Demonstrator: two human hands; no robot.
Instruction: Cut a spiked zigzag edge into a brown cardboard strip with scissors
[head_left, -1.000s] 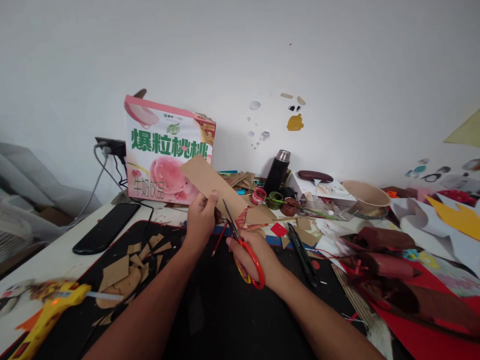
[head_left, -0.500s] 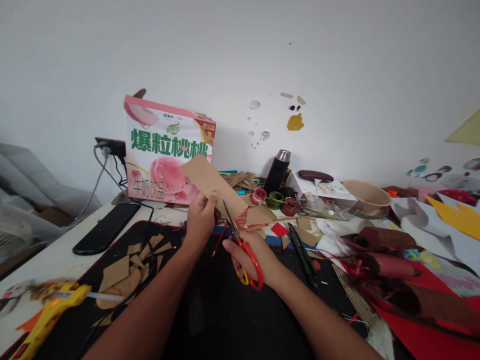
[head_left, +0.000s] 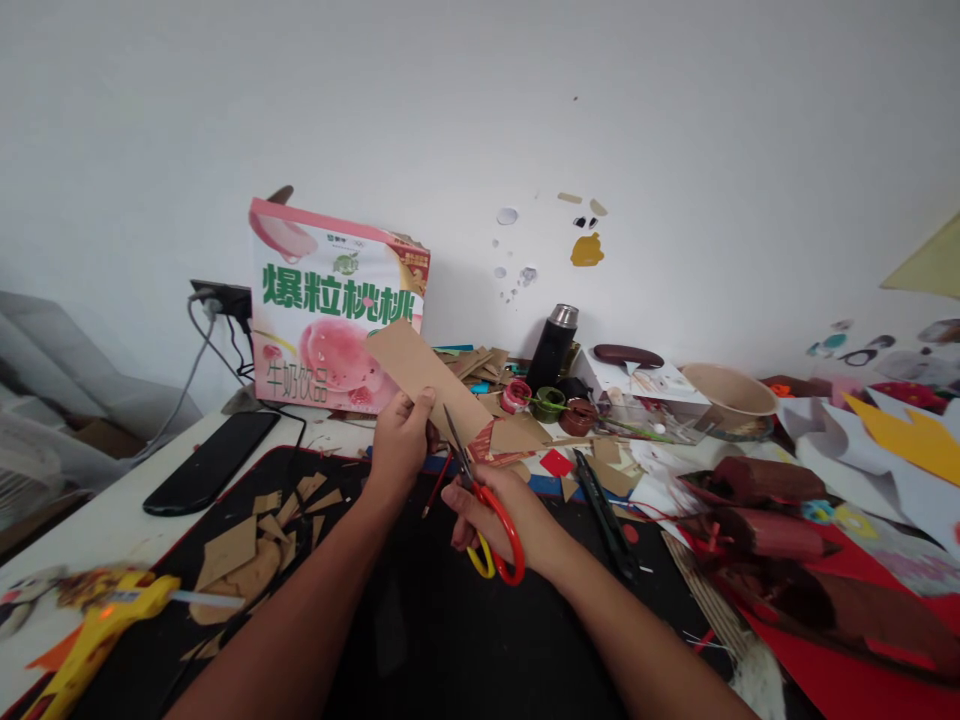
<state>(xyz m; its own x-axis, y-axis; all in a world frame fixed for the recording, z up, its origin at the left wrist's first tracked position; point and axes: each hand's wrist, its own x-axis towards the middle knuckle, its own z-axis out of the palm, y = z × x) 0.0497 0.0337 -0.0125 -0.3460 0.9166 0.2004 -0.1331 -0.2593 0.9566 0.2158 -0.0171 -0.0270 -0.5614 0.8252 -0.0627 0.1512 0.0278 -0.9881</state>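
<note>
My left hand [head_left: 403,437] pinches the lower left edge of a brown cardboard strip [head_left: 431,375], which slants up over the mat. In my right hand [head_left: 502,515] is a pair of scissors [head_left: 508,535] with one red and one yellow handle loop. Their dark blades point up and to the left, against the lower part of the cardboard close to my left fingers. How far the blades are parted is hard to make out. Below both hands lies a black mat [head_left: 442,640].
Cardboard scraps [head_left: 232,550] and a yellow hot glue gun [head_left: 112,620] lie at left, near a black phone [head_left: 210,462]. A utility knife [head_left: 606,520] rests right of my hands. Behind stand paint jars [head_left: 550,402], a black thermos [head_left: 553,348] and a pink-white carton [head_left: 337,310].
The view has shifted slightly. My hands still hold the cardboard and the scissors in nearly the same place, and the yellow handle loop sits a little farther from the red one.
</note>
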